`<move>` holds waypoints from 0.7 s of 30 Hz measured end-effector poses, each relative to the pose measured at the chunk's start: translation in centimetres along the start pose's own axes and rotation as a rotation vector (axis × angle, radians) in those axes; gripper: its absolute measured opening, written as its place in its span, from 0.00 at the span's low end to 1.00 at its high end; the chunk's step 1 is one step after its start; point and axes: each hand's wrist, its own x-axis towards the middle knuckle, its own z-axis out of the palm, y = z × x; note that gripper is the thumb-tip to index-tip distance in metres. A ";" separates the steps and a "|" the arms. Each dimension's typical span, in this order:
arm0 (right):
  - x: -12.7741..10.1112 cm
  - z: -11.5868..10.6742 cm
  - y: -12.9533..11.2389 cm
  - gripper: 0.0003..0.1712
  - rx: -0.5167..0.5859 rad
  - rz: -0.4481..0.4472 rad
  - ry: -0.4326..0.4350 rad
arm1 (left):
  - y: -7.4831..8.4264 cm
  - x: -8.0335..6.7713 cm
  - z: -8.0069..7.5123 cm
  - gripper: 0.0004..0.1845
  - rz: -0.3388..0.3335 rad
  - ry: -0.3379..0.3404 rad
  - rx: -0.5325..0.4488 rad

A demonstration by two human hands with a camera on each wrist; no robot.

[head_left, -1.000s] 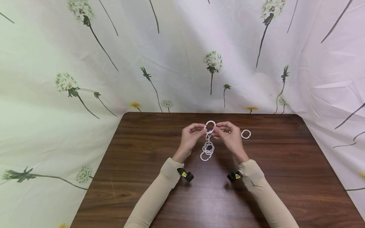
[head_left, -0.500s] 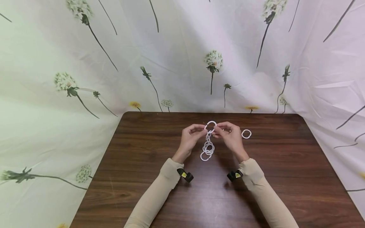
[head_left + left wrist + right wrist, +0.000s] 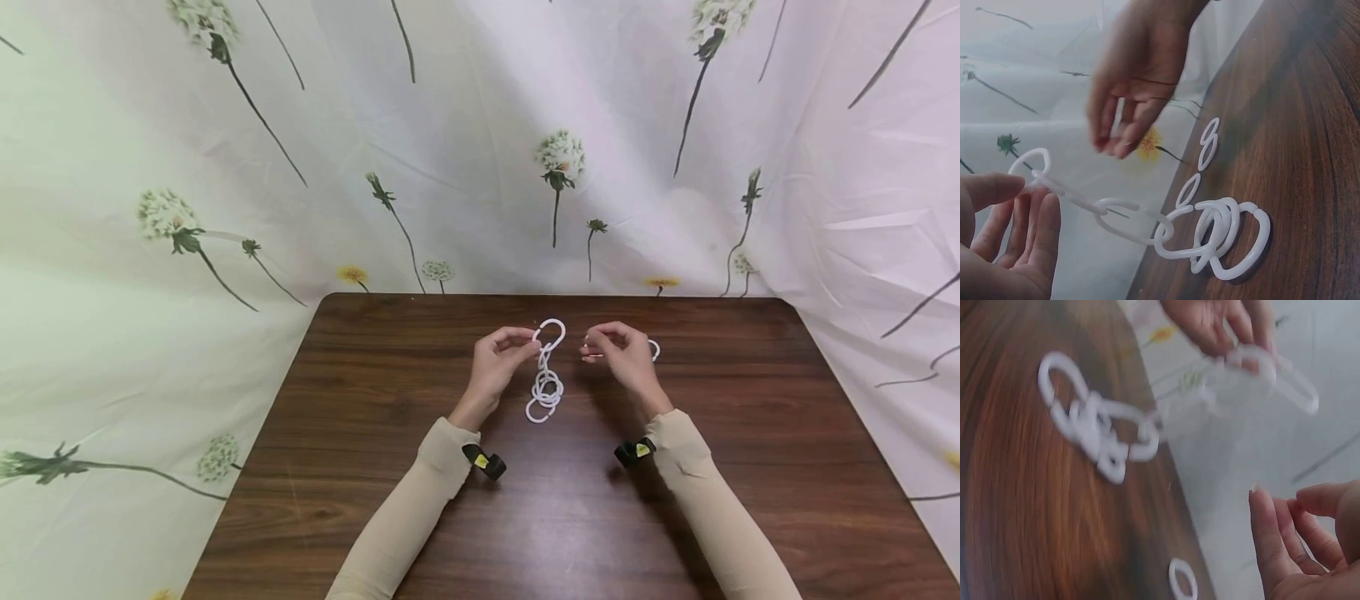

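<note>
**Left hand holds ring chain at its top link; right hand empty beside it**

Head view: The chain of white rings [image 3: 546, 375] serves as the reference. Its lower links lie bunched on the brown table [image 3: 375, 467]; its upper links rise off the wood to the left hand [image 3: 498, 362], which pinches the top ring between thumb and fingertips. The right hand [image 3: 622, 358] is just to the right of the chain, apart from it, its fingers loosely curved and holding nothing. A loose white ring [image 3: 654, 350] lies on the table to the right of the chain, partly hidden behind the right hand. A pale curtain with a dandelion print [image 3: 480, 142] hangs beyond the chain, behind the table's far edge.

Left wrist view: The left hand [image 3: 1004, 244] has its thumb laid on the chain's [image 3: 1210, 234] top ring, the other fingers nearly straight beneath it. The chain's links run down from there to a heap on the table [image 3: 1310, 137]. The right hand [image 3: 1138, 81] hangs above the chain, fingers relaxed and pointing down, holding nothing.

Right wrist view: The picture is blurred. The right hand [image 3: 1307, 540] shows fingers gently bent, empty. The chain's [image 3: 1094, 434] heap lies on the table; its top ring is held by the left hand [image 3: 1222, 325]. The loose ring [image 3: 1183, 579] lies on the table on the near side of the chain.
</note>
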 end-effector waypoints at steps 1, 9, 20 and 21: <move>0.2 -0.5 0.2 0.22 0.001 0.012 0.005 | 0.0 0.0 -0.1 0.16 -0.006 -0.002 0.009; 1.3 -4.1 0.8 0.22 0.026 0.058 0.054 | 0.2 0.0 -0.3 0.16 -0.009 0.001 0.028; 2.5 -8.3 1.3 0.18 -0.301 0.059 0.130 | -0.2 -0.2 -0.4 0.15 0.004 0.045 0.032; 2.5 -8.6 1.4 0.18 -0.353 0.043 0.134 | -0.2 -0.3 -0.4 0.15 0.006 0.044 0.030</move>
